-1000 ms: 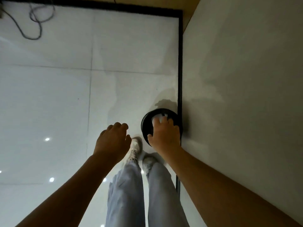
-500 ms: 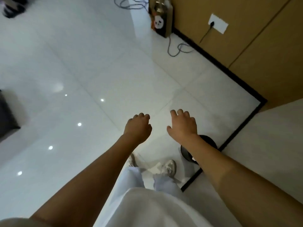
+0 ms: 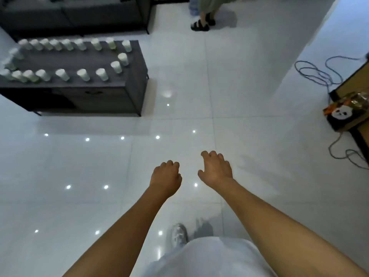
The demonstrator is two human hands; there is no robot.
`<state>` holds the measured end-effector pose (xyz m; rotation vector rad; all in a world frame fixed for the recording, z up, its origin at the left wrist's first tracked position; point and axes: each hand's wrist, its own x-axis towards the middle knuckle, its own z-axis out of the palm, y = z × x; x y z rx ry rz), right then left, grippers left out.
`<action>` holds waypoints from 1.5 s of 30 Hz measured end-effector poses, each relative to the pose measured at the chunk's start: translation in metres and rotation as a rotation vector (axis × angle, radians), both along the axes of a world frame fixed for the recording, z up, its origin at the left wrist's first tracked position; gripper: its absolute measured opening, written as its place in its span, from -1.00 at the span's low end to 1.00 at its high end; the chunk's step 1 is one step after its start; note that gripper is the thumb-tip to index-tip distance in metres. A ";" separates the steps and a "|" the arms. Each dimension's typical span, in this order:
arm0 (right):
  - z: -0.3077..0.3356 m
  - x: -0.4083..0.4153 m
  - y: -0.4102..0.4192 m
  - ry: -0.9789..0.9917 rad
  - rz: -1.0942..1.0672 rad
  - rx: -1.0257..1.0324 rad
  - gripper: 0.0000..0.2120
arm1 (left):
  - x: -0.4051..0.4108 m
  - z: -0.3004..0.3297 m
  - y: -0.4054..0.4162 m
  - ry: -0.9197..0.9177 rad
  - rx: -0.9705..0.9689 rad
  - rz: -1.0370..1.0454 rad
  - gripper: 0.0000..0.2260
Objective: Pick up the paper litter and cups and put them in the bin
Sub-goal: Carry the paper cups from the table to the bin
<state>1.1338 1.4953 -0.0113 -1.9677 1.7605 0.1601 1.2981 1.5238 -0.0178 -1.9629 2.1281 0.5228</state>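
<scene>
Several white paper cups (image 3: pixel 101 74) stand in a ring on a dark low table (image 3: pixel 131 84) at the upper left. My left hand (image 3: pixel 166 176) hangs over the white floor with its fingers loosely curled and holds nothing. My right hand (image 3: pixel 216 169) is beside it, fingers relaxed and bent down, also holding nothing. Both hands are far from the cups. The bin is out of view.
A dark sofa (image 3: pixel 75 15) stands behind the table. Another person's feet in black sandals (image 3: pixel 201 23) are at the top centre. Grey cables (image 3: pixel 315 72) lie on the floor at the right, near a panda-printed box (image 3: pixel 339 116) against a wooden wall.
The view has swung away from the black bin by the wall towards the table with cups. My right hand has left the bin holding nothing. Both hands now hang in front of me.
</scene>
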 end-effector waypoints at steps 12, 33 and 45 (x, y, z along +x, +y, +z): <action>0.001 0.174 -0.156 -0.006 0.274 -0.035 -0.51 | 0.174 0.008 -0.122 0.040 0.004 0.364 -0.70; -0.011 0.435 -0.485 0.062 0.506 -0.011 -0.53 | 0.405 -0.005 -0.396 0.143 -0.028 0.710 -0.67; -0.028 0.597 -0.617 0.019 0.404 0.108 -0.55 | 0.573 -0.012 -0.537 0.145 0.064 0.642 -0.67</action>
